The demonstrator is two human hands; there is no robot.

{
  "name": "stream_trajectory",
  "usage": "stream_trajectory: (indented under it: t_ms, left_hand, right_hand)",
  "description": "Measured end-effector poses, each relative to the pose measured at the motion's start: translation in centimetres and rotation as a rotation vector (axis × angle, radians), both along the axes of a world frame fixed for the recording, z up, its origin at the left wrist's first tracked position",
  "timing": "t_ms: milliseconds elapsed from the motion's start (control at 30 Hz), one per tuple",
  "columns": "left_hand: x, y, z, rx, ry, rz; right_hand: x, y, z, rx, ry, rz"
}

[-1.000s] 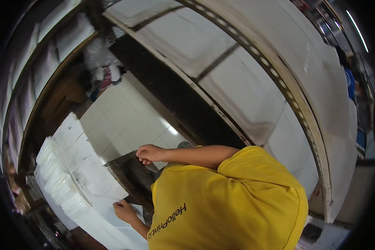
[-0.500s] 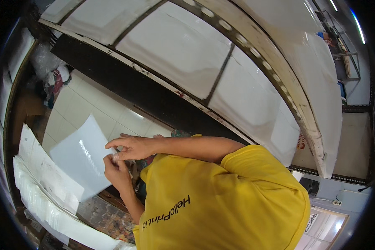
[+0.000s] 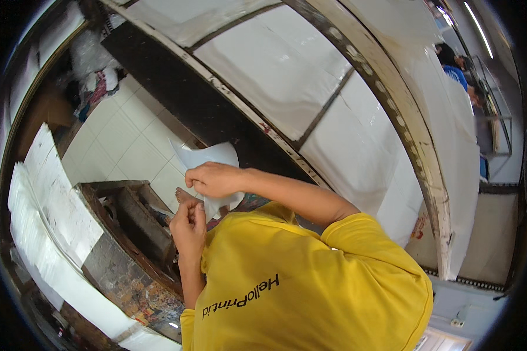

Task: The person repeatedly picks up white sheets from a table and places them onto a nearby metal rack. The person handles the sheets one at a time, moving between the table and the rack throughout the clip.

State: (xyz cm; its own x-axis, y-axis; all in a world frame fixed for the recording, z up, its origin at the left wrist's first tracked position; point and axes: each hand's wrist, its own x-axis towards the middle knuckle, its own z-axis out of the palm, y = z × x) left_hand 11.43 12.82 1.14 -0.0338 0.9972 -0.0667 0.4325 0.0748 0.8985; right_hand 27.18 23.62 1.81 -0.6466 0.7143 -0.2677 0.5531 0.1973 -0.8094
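A bendy white sheet [image 3: 215, 154] was at the right hand [image 3: 214, 179], poking out past its knuckles and hanging down under it too. The right hand was curled up, with its thumb and fingers pinching the sheet. The left hand [image 3: 187, 228] was just below the right hand, close to the bottom part of the sheet. Its fingers were bunched up, but I could not tell if they pinched the sheet.

Just left of the left hand was an old brown box [image 3: 132, 216] with an open top. Farther down to its left was a surface [image 3: 134, 286] with lots of paint stains. A tall pile of thin white sheets [image 3: 34, 225] was well off to the left of the left hand. A bare foot [image 3: 184, 195] showed just above the left hand, on the pale tile floor [image 3: 120, 137].
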Motion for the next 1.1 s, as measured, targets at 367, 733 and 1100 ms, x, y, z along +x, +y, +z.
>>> stream_trajectory:
  t_ms: [367, 733, 1100]
  left_hand:
    - [-7.1, -4.7, -3.0, -0.006, 0.072, 0.44]
    - [-12.1, -8.6, -5.0, 0.062, 0.383, 0.755]
    - [-12.6, -8.3, -6.6, 0.049, 0.479, 0.754]
  right_hand:
    - [13.0, 17.7, 7.6, 0.273, 0.165, -0.413]
    - [44.8, 20.3, 3.4, 0.501, -0.011, -1.371]
    - [51.4, 16.6, -1.2, 0.329, -0.108, -1.568]
